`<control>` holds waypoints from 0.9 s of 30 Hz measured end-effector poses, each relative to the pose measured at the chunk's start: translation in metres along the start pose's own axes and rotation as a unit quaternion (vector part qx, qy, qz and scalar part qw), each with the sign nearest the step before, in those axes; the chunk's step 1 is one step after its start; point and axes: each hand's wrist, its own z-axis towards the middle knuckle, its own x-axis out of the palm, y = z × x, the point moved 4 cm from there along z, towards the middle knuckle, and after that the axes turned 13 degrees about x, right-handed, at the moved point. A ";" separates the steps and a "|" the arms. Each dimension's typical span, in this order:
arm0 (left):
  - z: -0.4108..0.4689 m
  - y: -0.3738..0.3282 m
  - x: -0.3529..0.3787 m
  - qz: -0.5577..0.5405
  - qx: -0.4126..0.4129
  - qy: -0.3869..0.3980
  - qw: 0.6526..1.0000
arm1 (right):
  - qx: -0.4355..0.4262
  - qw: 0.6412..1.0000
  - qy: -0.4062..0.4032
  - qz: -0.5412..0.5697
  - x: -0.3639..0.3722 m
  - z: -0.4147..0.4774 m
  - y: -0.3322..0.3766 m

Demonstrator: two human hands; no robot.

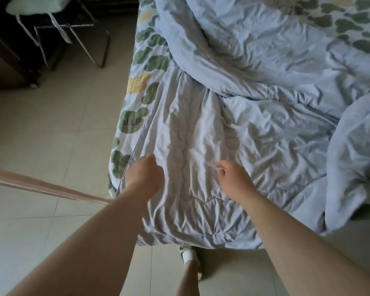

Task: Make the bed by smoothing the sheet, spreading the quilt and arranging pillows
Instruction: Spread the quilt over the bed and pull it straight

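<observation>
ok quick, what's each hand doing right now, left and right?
Left hand: closed in a fist at the quilt edge; whether it grips fabric cannot be told.
Right hand: fingers loosely curled over the quilt, holding nothing visible.

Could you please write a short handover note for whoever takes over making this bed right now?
Left hand: curled at the quilt's left edge; grip unclear.
Right hand: loosely curled over the quilt, holding nothing visible.
Quilt: pale blue, wrinkled, bunched at the far end and folded over at the right; near edge hangs off the bed.
Patterned sheet: showing along the left.
Left: spread and smooth the quilt, arrange pillows (none in view).
</observation>
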 end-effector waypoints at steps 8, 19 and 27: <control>0.128 0.028 -0.006 -0.098 -0.100 -0.006 0.990 | -0.080 0.996 0.010 -0.033 -0.003 0.136 0.105; 0.232 0.045 0.028 -0.249 -0.154 0.007 0.956 | -0.143 0.971 0.022 -0.190 0.023 0.278 0.211; 0.231 0.038 0.031 -0.272 -0.086 -0.059 0.957 | -0.221 0.875 0.004 -0.431 0.025 0.339 0.269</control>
